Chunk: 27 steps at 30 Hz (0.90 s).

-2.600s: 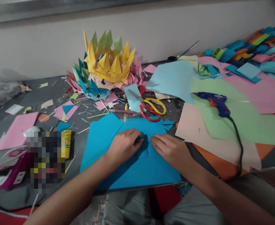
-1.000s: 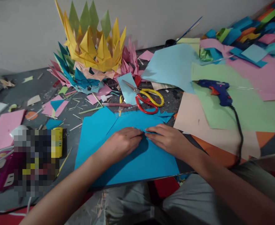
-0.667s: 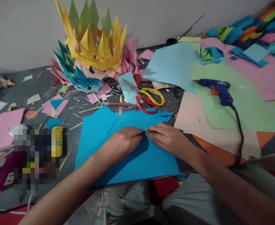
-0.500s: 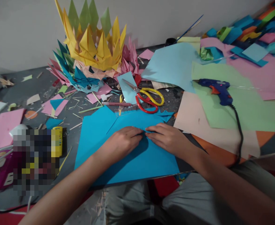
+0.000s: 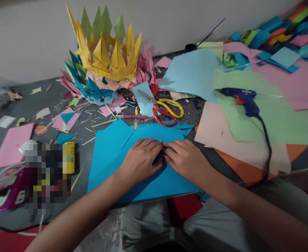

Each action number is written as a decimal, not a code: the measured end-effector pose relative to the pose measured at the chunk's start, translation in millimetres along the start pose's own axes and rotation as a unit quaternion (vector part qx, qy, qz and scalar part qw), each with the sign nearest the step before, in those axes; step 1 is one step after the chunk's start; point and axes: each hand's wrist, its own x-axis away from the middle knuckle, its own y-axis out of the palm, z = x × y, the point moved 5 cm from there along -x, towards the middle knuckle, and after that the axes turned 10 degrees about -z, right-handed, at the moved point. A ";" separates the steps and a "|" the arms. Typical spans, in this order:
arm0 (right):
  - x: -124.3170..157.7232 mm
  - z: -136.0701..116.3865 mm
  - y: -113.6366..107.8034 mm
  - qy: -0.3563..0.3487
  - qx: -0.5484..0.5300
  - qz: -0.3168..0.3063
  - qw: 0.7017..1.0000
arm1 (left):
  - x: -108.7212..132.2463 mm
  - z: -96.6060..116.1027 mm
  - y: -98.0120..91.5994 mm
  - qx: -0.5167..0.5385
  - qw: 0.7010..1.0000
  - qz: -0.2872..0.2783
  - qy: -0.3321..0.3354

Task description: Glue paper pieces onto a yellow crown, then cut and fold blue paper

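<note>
Both of my hands meet over a large blue sheet of paper at the table's front edge. My left hand is closed, its fingers bent and pinching at blue paper. Fingertip to fingertip with it, my right hand is closed on the same spot. Whether they grip a separate small blue piece or part of the sheet is hidden under the fingers. Just beyond the hands lie a folded blue paper piece, a clear ruler and scissors with red and yellow handles.
A layered folded-paper piece stands at the back left among scraps. To the right, a blue glue gun rests on coloured sheets, its cord hanging toward the front edge. A yellow-ended item and pink paper lie left.
My fingers have curled in more and both hands have drawn closer together over the blue paper. The view has shifted slightly.
</note>
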 end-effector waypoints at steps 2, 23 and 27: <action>4.3 -4.1 -6.2 0.023 0.019 -0.003 1.000 | 1.4 1.6 0.3 -0.007 1.000 -0.011 -0.014; -12.2 5.4 9.9 0.095 0.009 -0.141 0.985 | 13.7 -8.1 -23.0 -0.010 0.998 -0.047 0.045; -10.4 7.9 12.3 0.081 0.010 -0.136 0.987 | 9.2 -15.7 -26.0 0.028 0.996 -0.060 0.057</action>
